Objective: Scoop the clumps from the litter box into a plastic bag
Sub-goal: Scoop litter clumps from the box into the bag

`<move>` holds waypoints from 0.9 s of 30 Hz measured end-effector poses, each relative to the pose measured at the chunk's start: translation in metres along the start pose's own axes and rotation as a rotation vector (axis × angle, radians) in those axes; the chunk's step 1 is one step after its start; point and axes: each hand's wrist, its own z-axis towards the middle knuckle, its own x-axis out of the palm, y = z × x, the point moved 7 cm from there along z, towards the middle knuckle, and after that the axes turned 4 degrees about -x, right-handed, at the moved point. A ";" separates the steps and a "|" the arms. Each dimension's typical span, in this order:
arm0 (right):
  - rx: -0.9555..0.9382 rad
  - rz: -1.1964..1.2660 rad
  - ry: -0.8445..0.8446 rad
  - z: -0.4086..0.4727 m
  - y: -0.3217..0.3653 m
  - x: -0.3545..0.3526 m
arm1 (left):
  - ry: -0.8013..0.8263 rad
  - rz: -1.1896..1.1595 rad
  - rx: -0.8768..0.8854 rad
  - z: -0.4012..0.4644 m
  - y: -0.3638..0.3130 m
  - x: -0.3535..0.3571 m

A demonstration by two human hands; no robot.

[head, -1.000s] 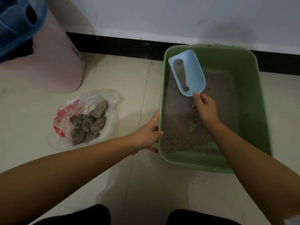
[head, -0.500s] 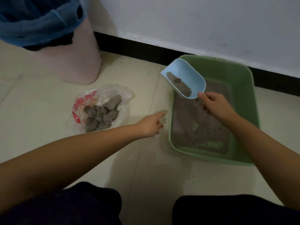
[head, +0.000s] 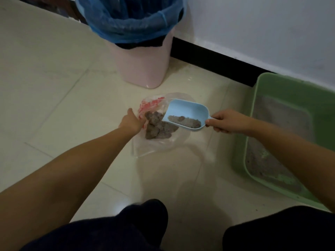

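I see the clumps [head: 158, 126] piled grey and lumpy inside the plastic bag [head: 159, 147], which lies flat on the floor [head: 54, 87] near the centre of my view. The bag is clear with red print at its 11 o'clock edge. Just above the pile, toward 2 o'clock, hangs the light blue scoop [head: 186, 113], its open mouth over the bag and its handle pointing to 3 o'clock. A shallow layer of grey litter with a couple of small lumps sits along the scoop's lower wall.

My right hand [head: 228, 121] has its grip clamped on the scoop's handle, fingers curled under and thumb on top. My left hand [head: 132, 120] is at the bag's 9 o'clock edge, touching the plastic beside the red print; its fingertips are hidden by the bag, so I cannot tell whether that grip is pinched on the film or merely pressing it.

Out at 3 o'clock stands the green litter box [head: 257, 98], well apart from the bag, with grey litter spread thinly over its bottom and bare green patches showing near its near end. At 12 o'clock a pink bin [head: 143, 69] lined with a blue bag [head: 130, 24] stands against the white wall [head: 262, 33] with its black skirting. Dark trousers [head: 126, 230] fill 6 o'clock.
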 end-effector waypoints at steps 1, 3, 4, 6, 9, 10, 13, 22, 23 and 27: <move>0.007 -0.058 0.029 0.007 0.006 0.004 | 0.030 -0.009 0.016 0.002 0.001 0.005; 0.013 -0.192 0.076 0.020 0.019 0.010 | 0.041 0.019 0.099 0.003 -0.001 0.010; 0.009 -0.261 0.095 0.025 0.028 0.011 | 0.037 0.027 0.129 0.003 -0.002 0.011; -0.010 -0.399 0.123 0.035 0.047 0.012 | 0.039 -0.012 0.141 0.004 -0.002 0.012; -0.023 -0.590 0.160 0.045 0.076 0.014 | 0.038 -0.043 0.130 0.006 -0.001 0.011; -0.020 -0.637 0.171 0.048 0.085 0.015 | 0.039 -0.041 0.128 0.006 0.000 0.010; 0.006 -0.729 0.201 0.051 0.105 0.013 | 0.046 -0.039 0.118 0.007 0.003 0.009; 0.050 -0.728 0.123 0.028 0.104 -0.023 | 0.039 0.082 0.090 -0.004 -0.007 -0.001; 0.064 -0.677 0.095 0.019 0.096 -0.034 | 0.003 0.137 0.080 -0.010 -0.013 -0.004; 0.106 -0.356 -0.093 -0.035 0.036 -0.087 | -0.145 0.264 0.298 -0.046 -0.071 -0.006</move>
